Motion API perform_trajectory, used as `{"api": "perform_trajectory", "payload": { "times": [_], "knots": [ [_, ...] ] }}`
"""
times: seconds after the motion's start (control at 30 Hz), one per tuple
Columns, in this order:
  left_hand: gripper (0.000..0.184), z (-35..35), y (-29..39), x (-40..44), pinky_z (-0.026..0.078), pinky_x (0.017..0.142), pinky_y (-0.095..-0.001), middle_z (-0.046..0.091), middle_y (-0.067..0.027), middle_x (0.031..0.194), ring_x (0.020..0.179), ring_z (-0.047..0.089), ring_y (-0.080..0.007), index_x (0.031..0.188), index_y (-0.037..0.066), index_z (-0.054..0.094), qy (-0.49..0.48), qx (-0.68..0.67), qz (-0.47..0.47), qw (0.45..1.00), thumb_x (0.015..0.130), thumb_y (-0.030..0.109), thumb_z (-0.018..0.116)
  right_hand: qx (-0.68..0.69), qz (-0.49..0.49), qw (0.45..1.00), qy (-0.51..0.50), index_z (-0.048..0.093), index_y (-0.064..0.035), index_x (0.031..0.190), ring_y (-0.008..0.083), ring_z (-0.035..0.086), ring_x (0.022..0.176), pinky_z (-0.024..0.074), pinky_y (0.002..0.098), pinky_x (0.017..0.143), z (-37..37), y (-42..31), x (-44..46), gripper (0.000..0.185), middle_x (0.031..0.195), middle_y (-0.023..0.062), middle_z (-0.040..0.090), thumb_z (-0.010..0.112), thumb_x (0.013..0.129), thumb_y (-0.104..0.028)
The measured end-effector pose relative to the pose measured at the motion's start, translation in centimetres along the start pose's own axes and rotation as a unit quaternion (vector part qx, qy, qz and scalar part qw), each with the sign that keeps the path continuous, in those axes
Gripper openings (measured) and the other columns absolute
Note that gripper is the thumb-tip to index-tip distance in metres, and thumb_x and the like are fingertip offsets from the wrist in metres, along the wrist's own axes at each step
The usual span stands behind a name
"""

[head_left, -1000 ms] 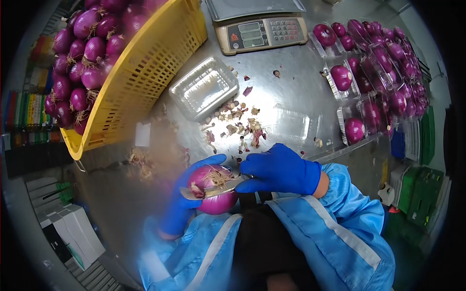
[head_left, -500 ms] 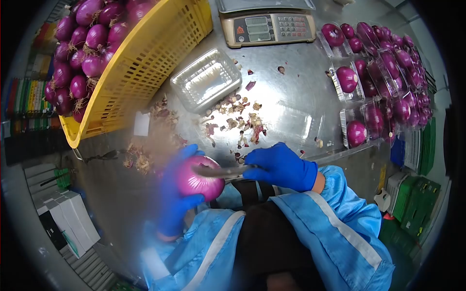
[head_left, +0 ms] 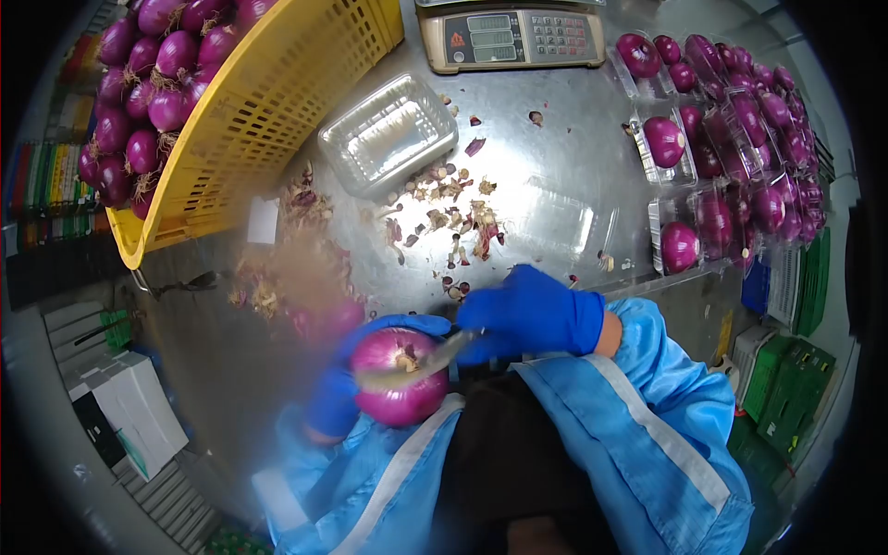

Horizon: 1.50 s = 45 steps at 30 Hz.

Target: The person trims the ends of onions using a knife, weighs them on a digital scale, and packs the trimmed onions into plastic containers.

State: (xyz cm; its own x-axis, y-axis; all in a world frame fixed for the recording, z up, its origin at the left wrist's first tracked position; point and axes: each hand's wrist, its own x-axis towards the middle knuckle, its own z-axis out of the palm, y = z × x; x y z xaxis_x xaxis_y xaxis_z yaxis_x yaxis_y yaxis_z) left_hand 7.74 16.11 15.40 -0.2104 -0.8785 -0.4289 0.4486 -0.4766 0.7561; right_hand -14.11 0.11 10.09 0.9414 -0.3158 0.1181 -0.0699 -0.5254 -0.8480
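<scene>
My left hand [head_left: 338, 393], in a blue glove, is wrapped round a red onion [head_left: 400, 400] from its left and far side. The onion's dry root or stem end faces up. In my right hand [head_left: 532, 314], also gloved in blue, is a knife [head_left: 444, 356], its handle mostly hidden by the fingers. The blade lies across the top of the onion, just below the dry end. Whether it is cutting in, I cannot tell. Beyond my hands, onion trimmings [head_left: 458, 217] lie scattered on the metal table [head_left: 546, 139].
A yellow crate [head_left: 250, 129] of red onions [head_left: 166, 109] stands at the left. An empty clear plastic tray [head_left: 388, 134] lies beside it. At the back is a scale [head_left: 513, 42]. Packed onions in clear trays [head_left: 666, 143] fill the right side. Blurred skins [head_left: 268, 282] lie at the left.
My left hand has brought the onion nearer to me and slightly right, turning its dry end up. The knife has moved down with it and now slants across the onion.
</scene>
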Motion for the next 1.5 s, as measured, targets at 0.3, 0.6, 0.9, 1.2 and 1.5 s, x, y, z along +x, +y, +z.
{"api": "perform_trajectory", "payload": {
  "times": [0.3, 0.6, 0.9, 1.2, 1.5],
  "knots": [
    [0.117, 0.0, -1.5, 0.3, 0.045, 0.1, -0.0523, 0.044, -0.0266, 0.133, 0.122, 0.048, -0.0403, 0.144, 0.004, 0.027, 0.137, -0.287, 0.056, 0.947, 0.063, 0.079, 0.064, 0.106, 0.179, 0.977, 0.053, 0.066, -0.0101, 0.089, 0.034, 0.061, 0.064, 0.0486, 0.0385, 0.059, 0.0, 0.6, 0.3, 0.023, 0.072, 0.0128, 0.062, 0.064, 0.089, -0.033],
    [0.067, -1.4, -4.6, 1.8, 0.047, 0.092, -0.0649, 0.045, -0.0254, 0.133, 0.113, 0.052, -0.049, 0.141, 0.006, 0.032, 0.161, -0.465, 0.077, 0.867, 0.094, 0.051, 0.047, -0.151, 0.046, 0.988, -0.002, 0.061, -0.0136, 0.091, 0.0251, 0.062, 0.063, 0.0463, 0.0352, 0.053, -0.5, -2.6, 1.8, 0.04, 0.078, 0.006, 0.058, 0.059, 0.085, -0.053],
    [0.075, 0.0, -4.1, 1.1, 0.054, 0.086, -0.0581, 0.046, -0.0341, 0.128, 0.108, 0.056, -0.0501, 0.139, 0.002, 0.033, 0.132, -0.478, 0.039, 0.868, 0.091, 0.057, 0.048, -0.141, 0.038, 0.989, 0.014, 0.063, -0.0138, 0.089, 0.026, 0.063, 0.058, 0.049, 0.0352, 0.052, 1.0, -1.2, 2.7, 0.041, 0.075, 0.0068, 0.061, 0.06, 0.084, -0.054],
    [0.079, -0.5, -4.5, 1.7, 0.047, 0.096, -0.0587, 0.042, -0.0274, 0.136, 0.121, 0.047, -0.048, 0.142, 0.006, 0.032, 0.181, -0.446, 0.092, 0.872, 0.085, 0.052, 0.061, 0.158, 0.14, 0.973, 0.091, 0.062, -0.0092, 0.117, 0.026, 0.068, 0.089, 0.0516, 0.031, 0.076, 2.2, -1.3, 1.4, 0.052, 0.101, 0.0111, 0.067, 0.078, 0.076, -0.036],
    [0.079, 0.8, -6.5, 5.3, 0.047, 0.101, -0.0495, 0.047, -0.0208, 0.134, 0.123, 0.05, -0.0349, 0.141, 0.0, 0.032, 0.184, -0.286, 0.126, 0.932, 0.079, 0.027, 0.073, 0.306, 0.286, 0.885, 0.203, 0.064, -0.0033, 0.115, 0.0152, 0.065, 0.097, 0.0519, 0.0301, 0.084, 2.4, -1.3, 1.8, 0.042, 0.104, 0.0078, 0.07, 0.078, 0.079, -0.021]
  ]
}}
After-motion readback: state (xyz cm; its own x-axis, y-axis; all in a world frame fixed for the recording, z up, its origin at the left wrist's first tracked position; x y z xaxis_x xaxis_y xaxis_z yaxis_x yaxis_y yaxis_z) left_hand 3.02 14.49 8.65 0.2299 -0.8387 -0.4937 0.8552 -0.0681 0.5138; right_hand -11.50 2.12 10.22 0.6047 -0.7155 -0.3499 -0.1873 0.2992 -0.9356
